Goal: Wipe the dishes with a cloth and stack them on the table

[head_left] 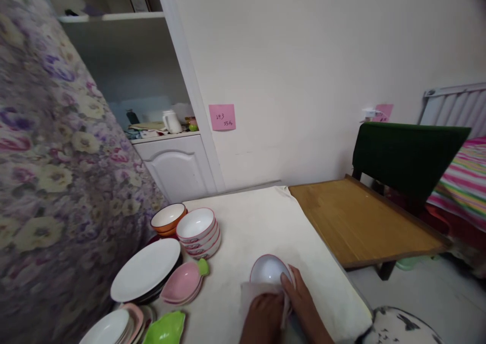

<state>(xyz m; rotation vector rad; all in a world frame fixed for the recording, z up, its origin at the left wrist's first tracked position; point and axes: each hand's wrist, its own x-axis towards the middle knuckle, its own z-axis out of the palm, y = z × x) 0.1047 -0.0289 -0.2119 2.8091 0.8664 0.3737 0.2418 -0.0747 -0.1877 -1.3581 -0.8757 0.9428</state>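
Observation:
A white bowl with a pink rim [268, 269] rests on the cream cloth-covered table [261, 222] near the front edge. My right hand [301, 298] grips the bowl's right rim, fingers wrapped round it. My left hand [261, 317] presses a pale cloth [252, 291] against the bowl's near side, fingers closed on the cloth.
Left of the bowl lie stacked pink-rimmed bowls [198, 231], an orange bowl [167, 217], white plates [146, 269], pink fruit-shaped dishes [183, 282] and a green leaf dish [165, 329]. A wooden table [360, 222] and a green chair [408, 154] stand to the right. A floral curtain [49, 172] hangs on the left.

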